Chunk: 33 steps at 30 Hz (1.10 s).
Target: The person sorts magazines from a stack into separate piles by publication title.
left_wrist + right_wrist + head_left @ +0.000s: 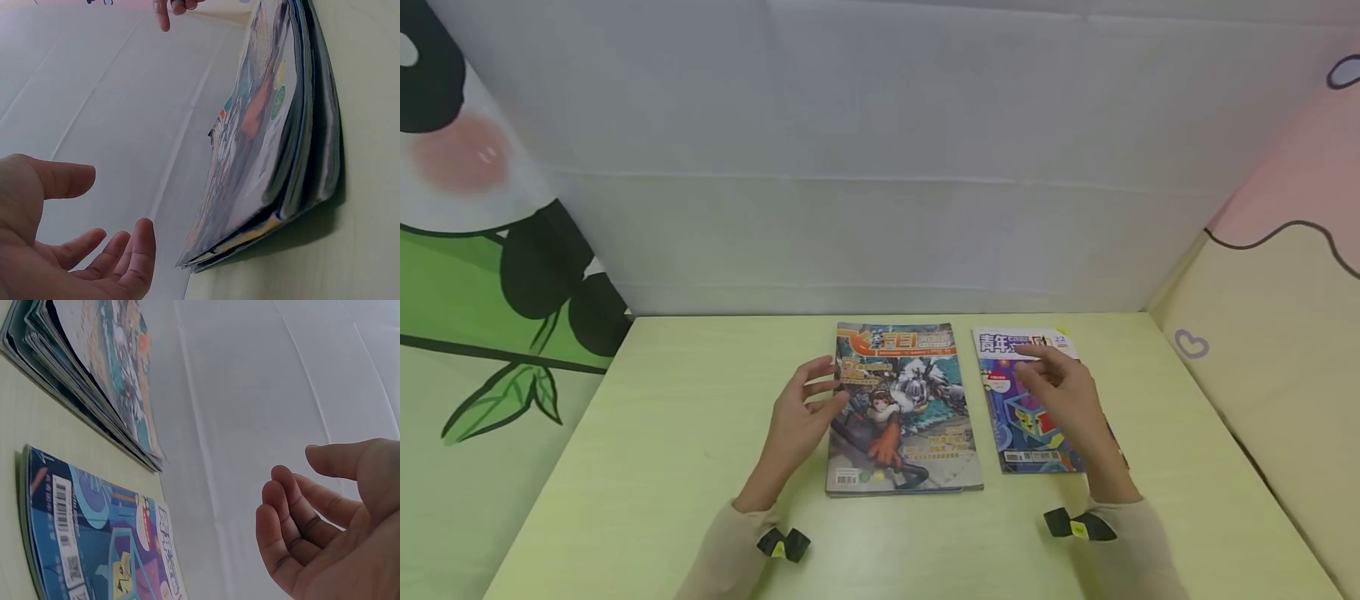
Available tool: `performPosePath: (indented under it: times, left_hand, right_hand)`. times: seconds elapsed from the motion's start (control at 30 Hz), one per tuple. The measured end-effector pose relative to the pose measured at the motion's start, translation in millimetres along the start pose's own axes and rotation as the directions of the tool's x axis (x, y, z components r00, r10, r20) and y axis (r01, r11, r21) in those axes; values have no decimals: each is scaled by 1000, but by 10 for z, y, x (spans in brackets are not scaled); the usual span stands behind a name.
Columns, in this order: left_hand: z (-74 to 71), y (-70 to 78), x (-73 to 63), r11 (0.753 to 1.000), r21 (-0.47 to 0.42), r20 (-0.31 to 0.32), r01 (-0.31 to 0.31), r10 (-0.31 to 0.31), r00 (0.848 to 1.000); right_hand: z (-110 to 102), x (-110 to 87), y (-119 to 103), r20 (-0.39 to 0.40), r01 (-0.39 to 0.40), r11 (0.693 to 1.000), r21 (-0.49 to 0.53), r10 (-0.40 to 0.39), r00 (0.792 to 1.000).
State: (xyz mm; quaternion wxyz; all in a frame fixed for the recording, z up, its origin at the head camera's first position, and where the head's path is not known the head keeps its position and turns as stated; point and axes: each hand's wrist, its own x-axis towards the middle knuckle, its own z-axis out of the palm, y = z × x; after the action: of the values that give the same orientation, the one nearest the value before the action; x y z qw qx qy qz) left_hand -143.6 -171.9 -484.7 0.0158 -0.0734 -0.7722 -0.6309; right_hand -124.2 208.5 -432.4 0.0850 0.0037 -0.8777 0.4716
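A small stack of magazines [902,408] lies on the table, its top cover showing a figure in orange-red; several spines and page edges show in the left wrist view. To its right is a thinner purple and blue magazine [1026,417] with a barcode. My left hand [803,412] hovers at the stack's left edge, thumb and fingers spread apart with nothing between them. Over the purple magazine hangs my right hand [1063,396], fingers loosely bent and holding nothing. In the right wrist view the right hand [325,519] appears apart from both piles.
The pale yellow table [662,467] ends at a white cloth wall [880,242] behind. Printed side panels flank it, with a green leaf drawing [505,404] on the left and a small heart [1191,343] on the right.
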Motion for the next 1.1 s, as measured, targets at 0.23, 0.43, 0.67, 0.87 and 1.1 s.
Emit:
performPosePath:
  times: [0.23, 0.43, 0.67, 0.87, 1.1]
  left_hand:
    - [-33, -42, 19, 1000, 11, -28, 5, -4, 1000]
    - [-95, -43, 48, 998, 26, -66, 49, -47, 997]
    - [-96, -123, 55, 985, 106, -44, 133, -129, 991]
    - [-104, -196, 53, 971, 181, -11, 158, -159, 987]
    - [-102, -260, 72, 957, 229, 42, 180, -195, 980]
  right_hand:
    - [128, -13, -5, 46, -23, 999, 48, 20, 999]
    - [266, 19, 9, 59, -16, 999, 37, 14, 998]
    - [418, 22, 60, 119, -73, 997, -12, 74, 990]
    - [530, 35, 149, 170, -64, 996, 61, 53, 984]
    - [625, 27, 186, 212, -132, 989, 73, 114, 971]
